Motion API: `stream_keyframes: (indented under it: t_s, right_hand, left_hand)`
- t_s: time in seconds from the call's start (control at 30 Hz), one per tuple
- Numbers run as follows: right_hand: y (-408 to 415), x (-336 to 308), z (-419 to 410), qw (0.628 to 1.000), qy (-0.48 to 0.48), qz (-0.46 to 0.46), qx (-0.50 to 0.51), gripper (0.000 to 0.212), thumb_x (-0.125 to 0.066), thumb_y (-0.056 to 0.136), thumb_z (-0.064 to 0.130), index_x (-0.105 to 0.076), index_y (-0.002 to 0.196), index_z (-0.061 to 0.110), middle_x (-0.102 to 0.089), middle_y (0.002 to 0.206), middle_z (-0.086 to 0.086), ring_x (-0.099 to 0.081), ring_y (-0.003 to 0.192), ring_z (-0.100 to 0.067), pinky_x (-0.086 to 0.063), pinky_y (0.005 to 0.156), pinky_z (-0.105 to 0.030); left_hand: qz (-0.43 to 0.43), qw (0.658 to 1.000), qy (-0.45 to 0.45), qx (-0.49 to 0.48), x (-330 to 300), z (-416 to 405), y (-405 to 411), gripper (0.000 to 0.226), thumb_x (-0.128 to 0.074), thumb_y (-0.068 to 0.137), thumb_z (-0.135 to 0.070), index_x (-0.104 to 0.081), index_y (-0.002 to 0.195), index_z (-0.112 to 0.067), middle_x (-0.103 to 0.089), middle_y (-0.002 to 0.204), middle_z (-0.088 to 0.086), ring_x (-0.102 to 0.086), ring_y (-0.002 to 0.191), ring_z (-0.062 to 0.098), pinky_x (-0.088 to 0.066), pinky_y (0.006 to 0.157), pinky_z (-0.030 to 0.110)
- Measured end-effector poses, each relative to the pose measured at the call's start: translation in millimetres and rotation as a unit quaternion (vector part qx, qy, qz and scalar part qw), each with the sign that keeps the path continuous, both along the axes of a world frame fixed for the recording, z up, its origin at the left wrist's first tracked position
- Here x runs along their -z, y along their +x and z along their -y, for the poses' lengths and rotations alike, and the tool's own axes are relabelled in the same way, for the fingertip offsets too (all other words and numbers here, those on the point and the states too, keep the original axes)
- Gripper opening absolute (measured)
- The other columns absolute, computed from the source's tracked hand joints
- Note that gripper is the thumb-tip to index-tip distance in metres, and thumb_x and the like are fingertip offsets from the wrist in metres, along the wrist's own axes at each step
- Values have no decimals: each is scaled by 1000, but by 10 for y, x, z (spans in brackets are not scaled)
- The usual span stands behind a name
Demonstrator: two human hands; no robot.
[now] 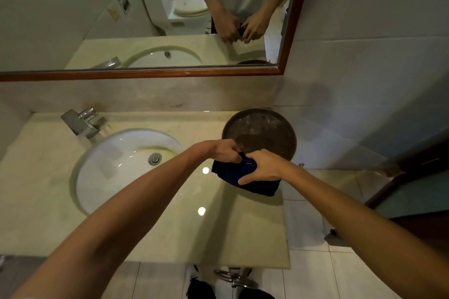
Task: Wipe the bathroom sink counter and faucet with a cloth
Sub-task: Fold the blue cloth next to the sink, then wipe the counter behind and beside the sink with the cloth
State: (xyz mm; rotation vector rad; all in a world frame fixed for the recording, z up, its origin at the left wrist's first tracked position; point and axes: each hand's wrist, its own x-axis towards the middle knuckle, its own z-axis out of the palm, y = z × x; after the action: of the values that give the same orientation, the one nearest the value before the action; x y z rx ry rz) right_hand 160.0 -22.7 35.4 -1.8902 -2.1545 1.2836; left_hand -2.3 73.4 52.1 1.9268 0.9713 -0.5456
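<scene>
The left hand (222, 150) pinches the upper edge of a dark blue cloth (245, 178), its fingertips hidden in the folds. The right hand (261, 166) grips the same cloth from the other side, thumb curled under along its lower edge. The cloth hangs between them above the right end of the counter (194, 226), partly covering the near rim of a round dark basin (258, 128). To the left sits the white sink (121, 165) with the chrome faucet (83, 122) behind it. The mirror (145, 19) repeats both hands, though the cloth there is barely visible.
</scene>
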Motion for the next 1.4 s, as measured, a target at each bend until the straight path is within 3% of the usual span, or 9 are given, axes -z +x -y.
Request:
stream_keyframes:
  t_s: [0.13,0.23,0.4,0.5,0.63,0.83,1.13,1.3,1.4]
  right_hand:
    - [-124,221,391,994,65,38,83,46,-76,73,67,-71,89,23,-71,78,5,-66,71,-17,-56,63,-36]
    - [-125,333,731,967,110,89,213,33,-81,79,51,-64,81,22,-62,71,3,-57,65,-18,-44,56,-30]
    - [-74,723,1130,883,169,222,378,37,-74,86,37,-50,65,20,-59,59,-6,-56,50,-25,-44,47,-29]
    - [-275,918,1198,877,128,235,399,34,-67,89,44,-57,78,13,-66,72,-13,-60,58,-29,-48,51,-33]
    - [-776,1014,1127,877,78,265,394,48,-73,91,31,-51,123,3,-64,111,-21,-65,94,-42,-51,70,-42]
    - [-1476,1121,986,869,112,302,376,53,-66,93,31,-41,134,8,-55,117,-20,-64,89,-45,-51,70,-44]
    - [-2986,1271,356,873,130,230,410,53,-62,94,24,-42,141,10,-55,115,-15,-64,86,-35,-37,65,-34]
    - [-3495,1157,-84,892,123,83,427,36,-57,91,17,-52,127,17,-62,108,-6,-63,87,-29,-51,74,-39]
    - [-3419,1059,-189,885,73,-65,456,18,-54,96,19,-54,113,21,-66,94,-3,-65,85,-28,-52,69,-37]
  left_hand:
    - [121,979,-59,-154,151,124,-442,20,-62,98,-30,-69,114,-19,-70,112,2,-67,100,17,-53,83,28]
    - [182,951,15,-249,445,249,-1010,42,-57,99,-50,-72,120,-16,-74,114,2,-70,100,17,-56,95,41]
    - [41,922,219,-316,1170,587,-2221,36,-48,100,-49,-72,110,-24,-74,114,1,-68,100,24,-52,89,38]
    - [-8,907,252,-337,1459,781,-2744,39,-42,103,-43,-71,112,-19,-68,117,6,-64,104,30,-46,87,39]
    - [-31,909,264,-319,1663,958,-3132,45,-34,105,-39,-70,102,-13,-63,102,7,-62,97,32,-42,78,38]
    - [26,878,268,-396,1819,1025,-3434,42,-28,107,-37,-59,87,-17,-55,89,-2,-58,82,25,-45,77,37]
    - [52,864,294,-405,1810,1034,-3398,33,-33,108,-31,-62,99,-16,-63,100,0,-61,81,26,-46,77,38]
    - [64,862,294,-408,1812,1028,-3415,33,-33,108,-31,-61,98,-16,-63,98,0,-60,79,26,-47,77,38]
    - [62,865,286,-407,1804,1020,-3417,33,-34,107,-34,-60,94,-17,-62,92,-2,-58,75,25,-48,76,37]
